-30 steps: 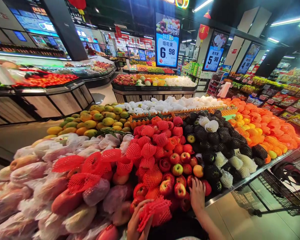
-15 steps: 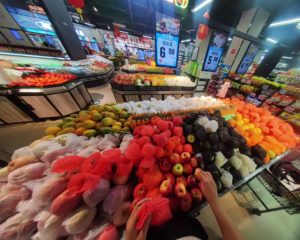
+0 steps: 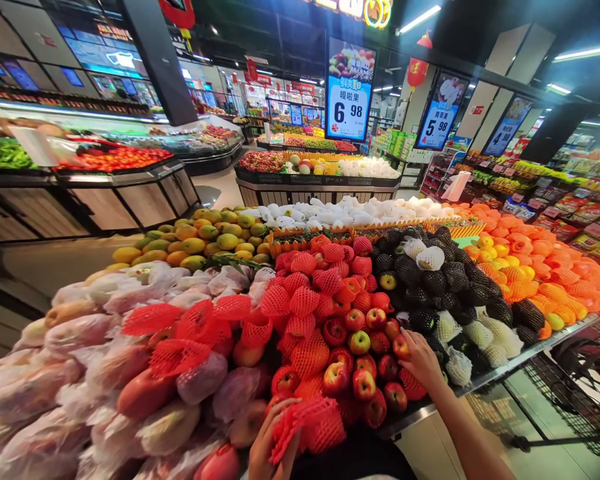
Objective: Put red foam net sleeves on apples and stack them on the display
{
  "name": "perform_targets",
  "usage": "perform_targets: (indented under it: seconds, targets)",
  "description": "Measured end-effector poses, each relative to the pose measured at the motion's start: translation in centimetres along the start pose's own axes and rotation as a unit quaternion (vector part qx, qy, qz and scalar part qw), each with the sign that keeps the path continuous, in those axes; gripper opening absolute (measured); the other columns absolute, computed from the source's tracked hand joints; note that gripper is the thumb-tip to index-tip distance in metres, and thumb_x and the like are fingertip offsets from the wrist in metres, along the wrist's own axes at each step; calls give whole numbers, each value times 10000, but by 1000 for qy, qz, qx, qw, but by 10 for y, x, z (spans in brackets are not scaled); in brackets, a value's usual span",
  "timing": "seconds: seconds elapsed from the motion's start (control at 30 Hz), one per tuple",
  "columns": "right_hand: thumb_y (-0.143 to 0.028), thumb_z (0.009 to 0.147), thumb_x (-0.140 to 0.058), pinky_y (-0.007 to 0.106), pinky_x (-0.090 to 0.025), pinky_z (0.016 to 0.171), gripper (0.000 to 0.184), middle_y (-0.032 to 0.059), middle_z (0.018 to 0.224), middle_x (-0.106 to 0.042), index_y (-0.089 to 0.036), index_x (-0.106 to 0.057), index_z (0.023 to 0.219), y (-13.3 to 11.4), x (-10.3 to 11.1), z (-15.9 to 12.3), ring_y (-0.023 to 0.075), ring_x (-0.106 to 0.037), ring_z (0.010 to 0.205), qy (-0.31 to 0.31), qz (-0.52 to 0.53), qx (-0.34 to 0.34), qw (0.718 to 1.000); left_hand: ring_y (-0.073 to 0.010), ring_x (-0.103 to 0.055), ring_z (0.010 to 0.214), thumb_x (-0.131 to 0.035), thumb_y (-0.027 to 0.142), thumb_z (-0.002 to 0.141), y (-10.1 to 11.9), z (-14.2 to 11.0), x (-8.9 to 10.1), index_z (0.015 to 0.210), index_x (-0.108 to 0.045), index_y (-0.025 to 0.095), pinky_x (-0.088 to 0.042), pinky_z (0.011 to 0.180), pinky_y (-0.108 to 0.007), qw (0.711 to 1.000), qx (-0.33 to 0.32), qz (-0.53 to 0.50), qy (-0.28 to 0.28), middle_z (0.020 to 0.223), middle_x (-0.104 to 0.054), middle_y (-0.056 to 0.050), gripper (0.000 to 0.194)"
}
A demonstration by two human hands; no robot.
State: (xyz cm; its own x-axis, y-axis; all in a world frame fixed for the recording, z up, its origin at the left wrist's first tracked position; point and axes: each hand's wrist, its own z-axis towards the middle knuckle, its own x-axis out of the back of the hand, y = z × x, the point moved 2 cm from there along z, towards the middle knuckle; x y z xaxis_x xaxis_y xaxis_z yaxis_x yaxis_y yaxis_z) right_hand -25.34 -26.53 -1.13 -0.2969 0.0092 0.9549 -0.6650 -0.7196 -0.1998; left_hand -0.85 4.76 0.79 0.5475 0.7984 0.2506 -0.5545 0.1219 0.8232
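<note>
My left hand [image 3: 273,443], low in the middle, is closed around a bunch of red foam net sleeves [image 3: 313,427]. The loose sleeves hang over its fingers, and I cannot tell whether fruit is inside them. Farther right, my right hand [image 3: 423,365] has its fingers bent round a red apple [image 3: 401,347] at the right side of the apple pile. Bare red apples [image 3: 364,383] lie left of that hand, with one greenish apple [image 3: 359,342] among them. Apples in red foam nets [image 3: 304,300] are heaped behind.
Wrapped pink fruit [image 3: 105,370] fills the left, with empty-looking red nets [image 3: 180,357] on top. Mangoes [image 3: 195,243] lie behind. Black-netted fruit [image 3: 435,283] and orange-netted fruit [image 3: 555,267] are to the right. A shopping cart [image 3: 575,393] stands beyond the stand's metal edge [image 3: 500,367].
The view has turned slightly left, so the scene sits farther right. My right hand has shifted a little at the same apple, uncovering a netted one beneath. My left hand still holds the sleeves.
</note>
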Motion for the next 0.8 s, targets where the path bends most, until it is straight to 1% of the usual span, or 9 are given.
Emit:
perform_targets:
  seconds: [0.17,0.23,0.33,0.37,0.4,0.47,0.57,0.67,0.8]
  targets:
    - [-300,751,-801,488,-437,1136,695,125,1348,-621,-201,-586,1404,-4,21,-19,317,-564,1261,132,254,-57,957,-277,-725,1043,-651,263,927,-3,3,-4,1050,-750,200,-608,917,-355,999,-24,14,-36,1125,-745,-111,170]
    - [-468,762,-812,493,-490,1076,694,131,1329,-641,-194,-613,1368,-8,18,-23,322,-608,1209,144,394,-133,898,-276,-732,1014,-639,251,925,-1,3,-8,1023,-759,199,-612,907,-353,998,-25,8,-62,1101,-750,-107,163]
    - [-713,873,-578,467,-605,837,700,162,1226,-700,-147,-655,1279,-12,8,-28,336,-687,1061,126,576,-266,762,-280,-741,973,-624,232,916,4,5,-11,1009,-758,197,-626,871,-352,996,-41,2,-76,1077,-754,-110,167]
    - [-743,891,-511,461,-611,795,712,167,1173,-718,-137,-675,1228,-12,7,-28,339,-700,1019,127,586,-286,747,-279,-744,960,-623,227,913,5,6,-11,1014,-753,200,-630,858,-349,996,-53,4,-71,1076,-754,-110,167]
    - [-745,887,-509,463,-608,802,701,164,1133,-727,-138,-689,1187,-11,9,-28,339,-702,1000,134,563,-285,764,-275,-748,948,-621,222,910,7,8,-11,1022,-746,207,-633,848,-343,996,-67,8,-63,1077,-754,-106,168]
    - [-637,844,-655,466,-581,905,583,140,1145,-715,-165,-691,1184,-9,17,-23,324,-688,1024,138,434,-220,863,-266,-751,948,-617,211,908,9,10,-10,1047,-731,226,-634,841,-331,995,-90,18,-49,1085,-753,-95,181]
    - [-243,759,-766,439,-527,1025,515,110,1308,-631,-225,-659,1262,-10,25,-12,299,-642,1148,56,192,-87,976,-256,-748,964,-608,202,912,11,11,-9,1079,-709,251,-631,850,-319,993,-104,24,-43,1087,-747,-78,202]
    - [9,685,-644,398,-470,1111,650,131,1444,-546,-198,-633,1301,-11,17,-2,289,-553,1313,-49,54,-31,997,-249,-743,965,-594,198,920,10,7,-7,1102,-688,272,-632,861,-324,993,-103,18,-59,1091,-737,-69,218]
    - [98,677,-504,376,-421,1163,787,155,1541,-475,-130,-536,1430,-12,-6,8,268,-467,1413,-112,-20,-25,993,-261,-735,1004,-579,192,925,5,3,-2,1162,-668,300,-633,882,-353,993,-98,31,-65,1107,-732,-63,276]
